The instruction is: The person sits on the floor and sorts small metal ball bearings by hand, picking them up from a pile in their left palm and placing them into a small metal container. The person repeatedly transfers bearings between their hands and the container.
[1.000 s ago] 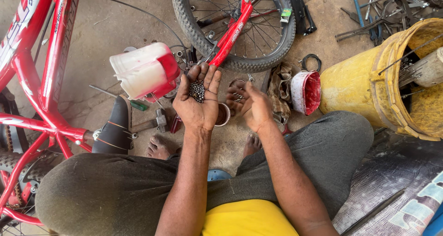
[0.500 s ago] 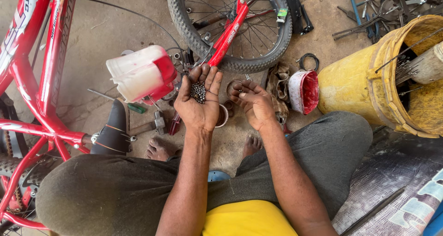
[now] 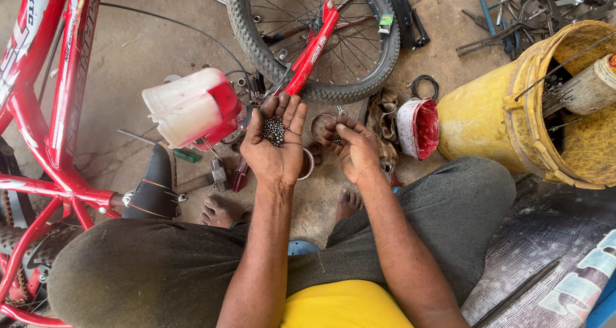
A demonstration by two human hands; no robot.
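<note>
My left hand (image 3: 277, 145) is held palm up and cups a small heap of steel bearing balls (image 3: 274, 130). A metal ring (image 3: 307, 167) hangs from its little-finger side. My right hand (image 3: 355, 147) is beside it, fingers curled, pinching a few small balls (image 3: 336, 138) between thumb and fingertips. Both hands hover above the concrete floor, over a round bearing cup (image 3: 319, 126). Just beyond them lies a bicycle wheel (image 3: 314, 36) in a red fork (image 3: 313, 49).
A red bicycle frame (image 3: 45, 110) stands at the left with a black saddle (image 3: 152, 190). A white and red plastic tub (image 3: 192, 106) tilts near the left hand. A red-lined lid (image 3: 418, 128), a yellow bucket (image 3: 513, 106) with spokes and loose tools (image 3: 532, 13) lie to the right.
My right hand has shifted slightly and closed its fingertips on a few balls. The left hand stays palm up with the heap of balls.
</note>
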